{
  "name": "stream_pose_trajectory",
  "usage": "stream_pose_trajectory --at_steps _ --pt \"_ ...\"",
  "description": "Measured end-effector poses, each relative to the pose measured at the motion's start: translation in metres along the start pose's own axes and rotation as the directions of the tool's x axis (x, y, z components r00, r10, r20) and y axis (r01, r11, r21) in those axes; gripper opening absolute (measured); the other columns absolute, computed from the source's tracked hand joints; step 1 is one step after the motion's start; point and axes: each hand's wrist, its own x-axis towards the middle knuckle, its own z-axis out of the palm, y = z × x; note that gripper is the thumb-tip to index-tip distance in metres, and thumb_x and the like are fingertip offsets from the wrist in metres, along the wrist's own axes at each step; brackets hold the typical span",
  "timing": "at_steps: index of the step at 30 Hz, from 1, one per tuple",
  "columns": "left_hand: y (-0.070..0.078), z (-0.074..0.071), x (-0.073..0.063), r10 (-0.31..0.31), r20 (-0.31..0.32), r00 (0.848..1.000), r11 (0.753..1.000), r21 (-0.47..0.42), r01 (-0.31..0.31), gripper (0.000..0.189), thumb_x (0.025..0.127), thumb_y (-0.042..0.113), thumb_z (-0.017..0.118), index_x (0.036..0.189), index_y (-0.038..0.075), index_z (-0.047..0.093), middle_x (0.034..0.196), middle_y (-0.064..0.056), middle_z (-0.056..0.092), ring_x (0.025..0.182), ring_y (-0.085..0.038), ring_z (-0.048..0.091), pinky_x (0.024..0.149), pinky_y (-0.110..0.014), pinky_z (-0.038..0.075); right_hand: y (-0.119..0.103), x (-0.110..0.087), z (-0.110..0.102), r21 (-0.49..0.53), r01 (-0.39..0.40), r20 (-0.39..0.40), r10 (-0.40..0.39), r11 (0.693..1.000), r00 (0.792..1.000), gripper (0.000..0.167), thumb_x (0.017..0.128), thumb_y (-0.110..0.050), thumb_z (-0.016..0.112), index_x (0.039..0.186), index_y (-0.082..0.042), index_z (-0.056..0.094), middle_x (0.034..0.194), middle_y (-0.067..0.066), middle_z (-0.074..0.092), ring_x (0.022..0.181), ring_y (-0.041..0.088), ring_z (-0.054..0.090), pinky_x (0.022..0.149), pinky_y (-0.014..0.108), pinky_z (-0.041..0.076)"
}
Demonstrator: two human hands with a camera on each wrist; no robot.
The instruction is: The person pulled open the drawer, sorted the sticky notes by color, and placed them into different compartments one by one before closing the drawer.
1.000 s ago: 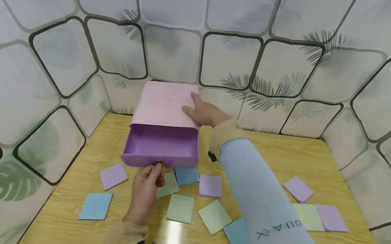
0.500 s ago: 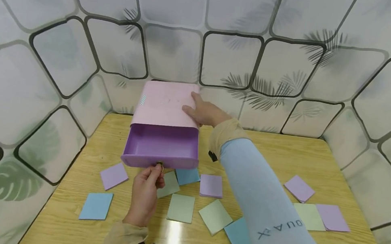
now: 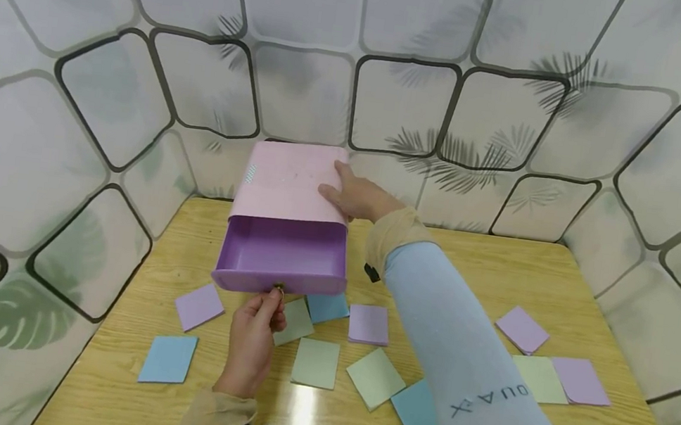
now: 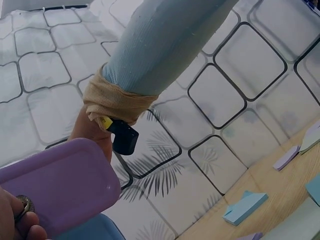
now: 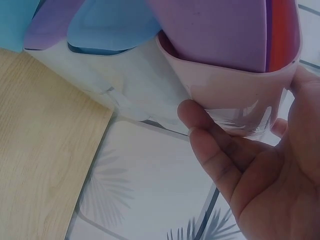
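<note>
A pink storage box (image 3: 293,178) stands at the back of the table with its purple drawer (image 3: 306,283) pulled well out; the drawer's visible inside is bare. My left hand (image 3: 251,340) pinches the small ring pull (image 4: 27,204) on the drawer front. At the box's right side my right hand (image 3: 357,195) grips the pink shell, thumb on top and other fingers round the side. In the right wrist view this hand's fingertips (image 5: 197,115) lie against the shell. A blue drawer (image 5: 115,25) and another purple drawer (image 5: 52,22) sit in white casings below the pink one.
Square paper pads lie scattered over the wooden table (image 3: 132,300): purple pads (image 3: 199,307), blue pads (image 3: 167,359) and green pads (image 3: 315,363). More lie at the right, including a purple pad (image 3: 580,381). A patterned wall cloth (image 3: 401,106) encloses the back and sides.
</note>
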Motion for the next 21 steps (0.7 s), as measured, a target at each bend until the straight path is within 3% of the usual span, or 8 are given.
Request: stream_pose_trajectory --at_steps 5,21 --pt "-0.003 -0.002 0.0 -0.003 -0.002 1.0 1.0 0.0 0.003 0.025 0.097 0.022 0.059 0.078 0.007 0.06 0.078 -0.003 0.054 0.071 -0.014 0.052 0.065 -0.025 0.046 0.0 0.001 0.001 0.005 -0.001 0.003 0.001 1.0 1.0 0.078 0.099 -0.056 0.038 0.155 -0.022 -0.005 0.074 0.009 0.062 0.078 0.026 0.059 0.084 0.038 0.043" --pt "-0.004 -0.012 0.001 -0.032 0.037 0.999 0.998 0.052 0.03 0.024 0.098 0.012 0.054 0.078 -0.001 0.055 0.08 -0.005 0.053 0.07 -0.016 0.051 0.067 -0.028 0.046 0.001 0.002 0.001 0.018 -0.006 0.004 0.006 1.0 1.0 0.079 0.098 -0.056 0.038 0.155 -0.023 -0.005 0.078 0.01 0.063 0.086 0.029 0.061 0.087 0.039 0.043"
